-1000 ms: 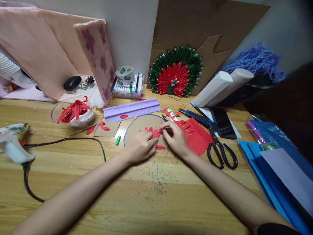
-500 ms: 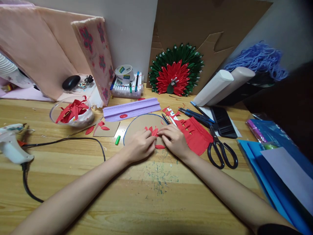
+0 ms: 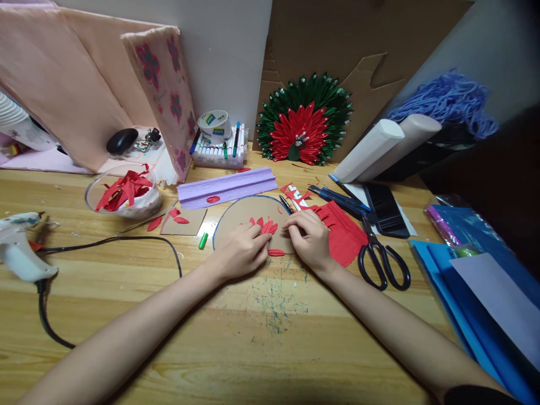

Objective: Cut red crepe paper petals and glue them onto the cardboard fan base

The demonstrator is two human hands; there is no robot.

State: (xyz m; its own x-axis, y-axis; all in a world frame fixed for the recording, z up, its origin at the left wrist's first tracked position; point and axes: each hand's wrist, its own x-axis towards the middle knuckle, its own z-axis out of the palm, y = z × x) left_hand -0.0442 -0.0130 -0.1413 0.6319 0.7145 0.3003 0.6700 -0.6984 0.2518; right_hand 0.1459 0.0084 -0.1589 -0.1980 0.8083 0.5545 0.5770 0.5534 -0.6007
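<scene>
My left hand [image 3: 242,247] rests on a round cardboard disc [image 3: 234,214] edged in blue. Its fingers close on a cluster of red paper petals [image 3: 265,226] fanned out on the disc. A single loose red petal [image 3: 276,252] lies at the disc's near edge. My right hand [image 3: 310,239] is a little to the right of the cluster, apart from it, over the disc's edge and a sheet of cut red paper [image 3: 343,236]. Its fingers are curled together; whether anything small is pinched in them is hidden.
Black-handled scissors [image 3: 382,261] and a blue cutter [image 3: 337,199] lie right. At left are a glue gun [image 3: 25,247] with its cord and a bowl [image 3: 90,197] of red scraps. Behind stand a purple paper strip [image 3: 228,188], markers [image 3: 215,152] and a green-red paper peacock [image 3: 304,121].
My right hand has drawn back to the right, off the red petals, and its fingers have curled in. More of the petal cluster shows. My left hand stays in place.
</scene>
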